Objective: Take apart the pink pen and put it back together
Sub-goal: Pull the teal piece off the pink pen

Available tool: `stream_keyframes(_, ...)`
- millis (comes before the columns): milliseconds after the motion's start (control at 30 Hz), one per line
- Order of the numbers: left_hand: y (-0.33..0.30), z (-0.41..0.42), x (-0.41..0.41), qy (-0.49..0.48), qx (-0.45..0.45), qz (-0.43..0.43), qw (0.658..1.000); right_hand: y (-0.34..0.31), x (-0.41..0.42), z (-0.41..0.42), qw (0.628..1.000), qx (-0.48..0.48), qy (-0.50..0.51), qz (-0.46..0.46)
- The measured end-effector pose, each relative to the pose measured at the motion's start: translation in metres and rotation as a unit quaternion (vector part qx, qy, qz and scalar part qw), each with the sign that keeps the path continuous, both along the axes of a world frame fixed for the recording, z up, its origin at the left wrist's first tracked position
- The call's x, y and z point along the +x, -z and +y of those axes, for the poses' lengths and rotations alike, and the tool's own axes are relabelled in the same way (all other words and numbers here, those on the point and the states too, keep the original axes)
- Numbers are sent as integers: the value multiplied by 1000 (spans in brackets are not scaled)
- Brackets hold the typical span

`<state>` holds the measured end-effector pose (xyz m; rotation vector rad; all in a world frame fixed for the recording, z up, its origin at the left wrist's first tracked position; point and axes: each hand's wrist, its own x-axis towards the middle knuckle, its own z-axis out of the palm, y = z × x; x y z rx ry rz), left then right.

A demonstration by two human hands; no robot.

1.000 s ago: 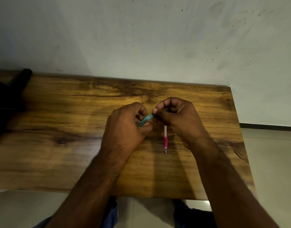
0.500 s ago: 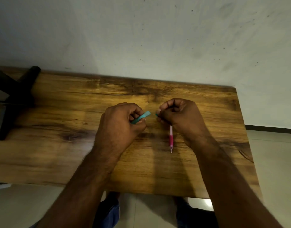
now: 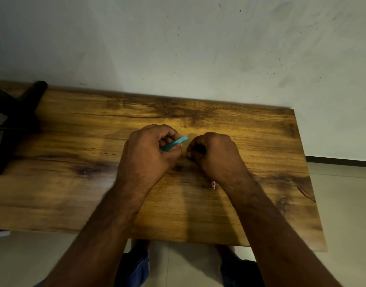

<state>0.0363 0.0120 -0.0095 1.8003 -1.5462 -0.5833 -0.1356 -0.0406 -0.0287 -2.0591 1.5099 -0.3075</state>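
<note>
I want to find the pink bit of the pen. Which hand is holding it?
The right hand: a pink pen tip pokes out below its wrist side. The left hand holds the teal piece instead.

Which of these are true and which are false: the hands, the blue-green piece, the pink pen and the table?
1. The left hand holds the flat teal plastic piece. True.
2. The teal piece touches the right hand. False: a gap separates them.
3. The pink pen lies alone on the table's far edge. False: only its tip shows, poking out below the right hand.
4. Both hands are over the brown wooden table. True.
5. The table is glass. False: it is grained wood.
</note>
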Motion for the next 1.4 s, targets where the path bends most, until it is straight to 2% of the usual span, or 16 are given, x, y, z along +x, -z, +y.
stream_keyframes(33,0,0,0,1,3,-3,1000,0,-1,-1,1000,5,18,-25)
stream_keyframes(100,-1,0,0,5,12,-4,1000,-3,-5,-4,979,72,95,-163)
stream_keyframes(167,-1,-1,-1,12,17,-4,1000,-10,-7,-5,899,200,160,-356)
stream_keyframes(200,-1,-1,-2,17,18,-7,1000,-12,-8,-4,857,247,172,-419)
stream_keyframes(267,-1,-3,-3,26,19,-11,999,-13,-8,-2,819,296,172,-460)
stream_keyframes(567,-1,-12,-8,31,-14,58,998,-9,-7,-3,750,356,195,-522)
stream_keyframes(700,-1,-14,-4,22,-8,65,998,-10,-5,-5,765,346,185,-511)
stream_keyframes(833,-3,-16,-2,21,0,69,997,-13,-10,-10,819,317,165,-448)
stream_keyframes(967,-5,-17,1,-1,13,92,996,-15,-17,-14,847,297,146,-416)
stream_keyframes(1167,0,-19,-1,-61,38,131,989,-15,-34,-20,904,210,145,-343)
stream_keyframes(1267,6,-20,-6,-70,55,130,987,-15,-42,-20,919,168,157,-320)
stream_keyframes(1400,12,-22,-19,-62,84,77,992,-19,-49,-20,920,143,175,-319)
